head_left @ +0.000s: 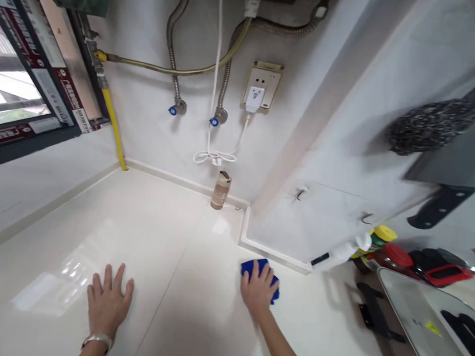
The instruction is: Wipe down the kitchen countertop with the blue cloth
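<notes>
My left hand rests palm down on the glossy white countertop, its fingers spread and nothing in it. A silvery bracelet or watch band circles that wrist. Under my right hand is a dark blue cloth, gripped against the counter near the wall corner. Cloth edges stick out in front of the fingers and to their right; the palm hides the rest. A small brown bottle or canister with a pale top stands at the back wall, ahead of my right hand.
Several hoses and a yellow gas pipe run down the back wall, beside a socket with a white plug. On the right hang a steel scrubber and a cleaver. Below them are a white bottle and a glass-lidded pan.
</notes>
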Motion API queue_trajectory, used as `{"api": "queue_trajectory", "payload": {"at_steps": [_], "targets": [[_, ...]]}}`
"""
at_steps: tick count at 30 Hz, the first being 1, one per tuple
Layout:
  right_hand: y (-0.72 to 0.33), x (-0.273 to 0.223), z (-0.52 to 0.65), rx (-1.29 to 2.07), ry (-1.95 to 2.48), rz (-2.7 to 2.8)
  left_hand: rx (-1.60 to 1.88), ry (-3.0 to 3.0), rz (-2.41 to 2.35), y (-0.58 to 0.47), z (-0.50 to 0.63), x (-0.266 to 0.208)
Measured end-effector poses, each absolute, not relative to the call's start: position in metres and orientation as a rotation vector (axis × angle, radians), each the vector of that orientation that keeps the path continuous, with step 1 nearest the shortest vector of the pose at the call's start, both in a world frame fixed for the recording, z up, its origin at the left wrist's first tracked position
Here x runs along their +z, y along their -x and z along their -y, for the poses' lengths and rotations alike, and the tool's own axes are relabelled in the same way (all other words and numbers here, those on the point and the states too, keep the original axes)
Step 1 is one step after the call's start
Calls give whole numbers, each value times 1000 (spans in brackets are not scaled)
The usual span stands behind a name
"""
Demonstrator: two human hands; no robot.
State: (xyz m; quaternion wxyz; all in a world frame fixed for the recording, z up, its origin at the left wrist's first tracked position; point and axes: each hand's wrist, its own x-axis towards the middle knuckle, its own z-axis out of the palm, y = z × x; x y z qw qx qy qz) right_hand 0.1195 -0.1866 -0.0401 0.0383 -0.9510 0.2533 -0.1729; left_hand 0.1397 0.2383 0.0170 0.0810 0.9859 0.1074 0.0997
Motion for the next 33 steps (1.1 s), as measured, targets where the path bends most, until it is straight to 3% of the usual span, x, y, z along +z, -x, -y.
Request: {"api": "queue_trajectory", "payload": {"at_steps": [5, 9, 22, 33], "targets": [[-137, -23, 100, -358, 3027, -189, 329, -2951, -315, -138, -241, 14], [-179, -8, 90, -298, 3032, -44, 324, -2951, -318, -140, -242, 10], [-314, 6, 134, -180, 3095, -108, 285, -2959, -344, -142, -246, 4], [-296, 7, 110, -201, 3078, -344, 247, -2974, -364, -141, -243, 11]]}}
